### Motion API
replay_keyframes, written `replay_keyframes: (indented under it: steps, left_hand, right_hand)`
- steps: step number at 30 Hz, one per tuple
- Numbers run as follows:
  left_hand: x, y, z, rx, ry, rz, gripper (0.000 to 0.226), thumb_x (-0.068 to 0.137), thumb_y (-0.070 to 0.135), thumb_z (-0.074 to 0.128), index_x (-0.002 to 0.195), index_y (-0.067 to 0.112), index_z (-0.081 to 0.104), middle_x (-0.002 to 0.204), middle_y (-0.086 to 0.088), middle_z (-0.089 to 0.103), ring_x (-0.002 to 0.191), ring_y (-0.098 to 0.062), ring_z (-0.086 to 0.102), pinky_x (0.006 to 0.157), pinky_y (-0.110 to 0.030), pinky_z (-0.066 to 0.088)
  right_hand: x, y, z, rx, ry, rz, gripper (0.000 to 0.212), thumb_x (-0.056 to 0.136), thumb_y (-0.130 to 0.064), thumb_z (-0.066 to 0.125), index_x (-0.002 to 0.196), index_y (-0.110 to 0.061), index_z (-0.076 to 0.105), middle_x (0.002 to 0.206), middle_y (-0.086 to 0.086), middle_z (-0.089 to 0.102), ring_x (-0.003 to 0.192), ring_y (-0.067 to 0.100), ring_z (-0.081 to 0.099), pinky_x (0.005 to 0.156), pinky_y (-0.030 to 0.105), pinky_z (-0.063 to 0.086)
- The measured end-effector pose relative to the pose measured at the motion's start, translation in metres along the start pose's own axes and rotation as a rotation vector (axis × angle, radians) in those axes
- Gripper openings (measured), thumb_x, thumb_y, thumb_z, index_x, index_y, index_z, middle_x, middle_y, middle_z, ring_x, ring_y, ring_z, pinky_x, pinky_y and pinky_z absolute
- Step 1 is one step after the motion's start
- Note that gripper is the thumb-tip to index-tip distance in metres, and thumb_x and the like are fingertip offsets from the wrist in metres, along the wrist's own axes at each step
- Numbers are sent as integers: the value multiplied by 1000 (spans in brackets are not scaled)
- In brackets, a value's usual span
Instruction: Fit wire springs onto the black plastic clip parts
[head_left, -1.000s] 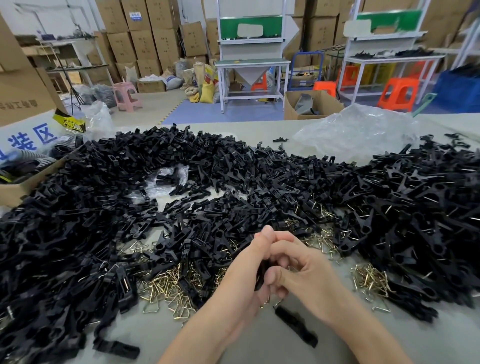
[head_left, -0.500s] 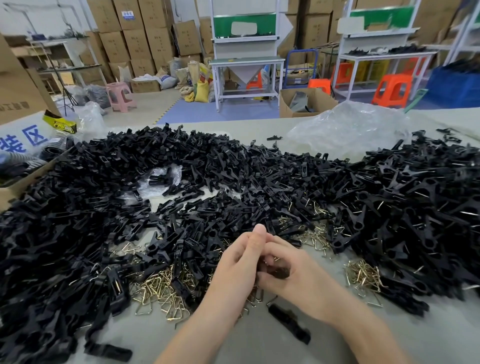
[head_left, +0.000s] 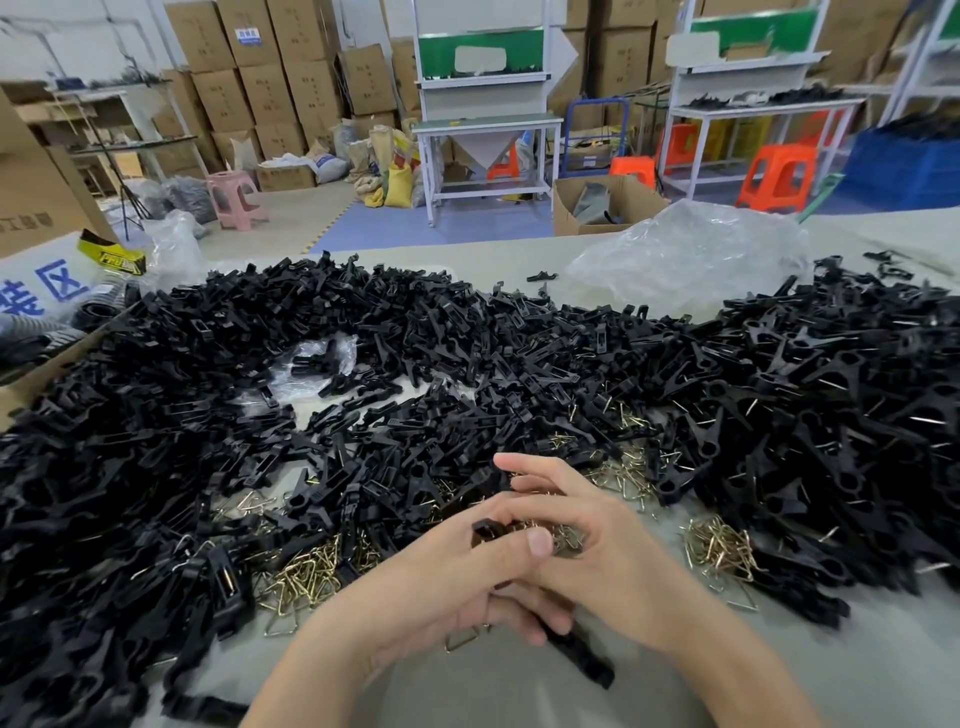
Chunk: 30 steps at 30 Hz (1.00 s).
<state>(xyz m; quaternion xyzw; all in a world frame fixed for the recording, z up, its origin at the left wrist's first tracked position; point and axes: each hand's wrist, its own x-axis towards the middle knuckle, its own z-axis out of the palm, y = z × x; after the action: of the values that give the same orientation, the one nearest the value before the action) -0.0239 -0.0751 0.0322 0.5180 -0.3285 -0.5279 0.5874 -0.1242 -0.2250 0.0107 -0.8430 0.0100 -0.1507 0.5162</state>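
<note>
Meeting at lower centre, the hands sit looser than half a second ago: the right hand (head_left: 613, 551) now spreads its upper fingers, baring the clip (head_left: 488, 529). The left hand (head_left: 441, 571) grips the clip, whose visible end points upper left, the rest hidden. The right hand pinches a spring (head_left: 566, 540) against it. Black parts (head_left: 156, 415) and loose wires (head_left: 306, 577) heap the grey table (head_left: 519, 691); boxes (head_left: 260, 78), benches (head_left: 488, 124) and stools (head_left: 779, 176) stand behind.
</note>
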Motion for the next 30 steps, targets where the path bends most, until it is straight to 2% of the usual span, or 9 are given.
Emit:
replay_keyframes:
  steps: [3,6,10,13,16,18,22,26,30]
  left_hand:
    - [1,-3,-2,44,25,16,53,85,48,76,128,19,61,104,-29,69,81,-32,71,66,-31,57]
    - [6,-6,0,107,94,66,38,89,46,70,118,21,68,95,-24,70,72,-29,71,60,-28,55]
    - [13,-10,0,136,221,112,30,86,46,67,103,22,74,78,-11,73,65,-28,69,56,-27,52]
    - [18,-13,-5,120,332,114,32,80,55,70,89,24,73,71,-14,70,56,-29,62,53,-32,47]
    - [20,-17,-8,142,353,97,39,79,65,70,87,26,70,66,-19,68,58,-31,59,58,-41,41]
    - [20,-19,-8,141,348,114,49,75,71,71,89,25,71,69,-21,69,59,-32,58,56,-40,42]
    - [21,-19,-7,131,326,158,46,74,69,75,86,25,74,79,-14,74,57,-26,63,50,-29,48]
    - [19,-17,-2,207,293,172,31,84,58,68,89,28,76,82,-5,75,58,-21,67,52,-26,50]
    - [18,-15,1,144,241,203,41,83,57,71,110,27,67,90,-7,73,66,-25,67,55,-30,51]
  right_hand:
    - [0,-2,-2,45,-13,-3,33,78,-48,65,109,-54,72,143,-33,46,133,-3,47,101,23,49]
    - [0,-1,-1,108,-7,8,32,82,-26,71,107,-44,76,139,-31,51,129,-2,53,100,13,45]
    - [1,-3,1,128,27,47,57,85,4,69,111,-46,73,134,-29,55,98,8,71,94,25,55]
    - [0,-6,2,241,37,40,62,88,3,65,130,-43,62,102,-11,73,65,18,71,92,27,54]
    - [0,-5,5,299,19,55,65,88,2,62,137,-42,56,79,3,73,64,20,69,87,30,56]
    - [0,-5,6,324,-4,70,69,86,7,59,136,-40,57,75,-2,72,67,20,69,75,29,58]
    - [-1,-5,4,308,-30,74,65,84,6,59,134,-36,59,80,-13,72,69,13,69,71,23,55]
    - [0,-1,6,285,-24,24,49,87,4,69,122,-31,68,129,-14,61,70,20,71,67,26,57]
    - [2,4,7,161,97,-31,32,82,-24,74,107,-43,73,132,-21,57,104,15,69,78,29,61]
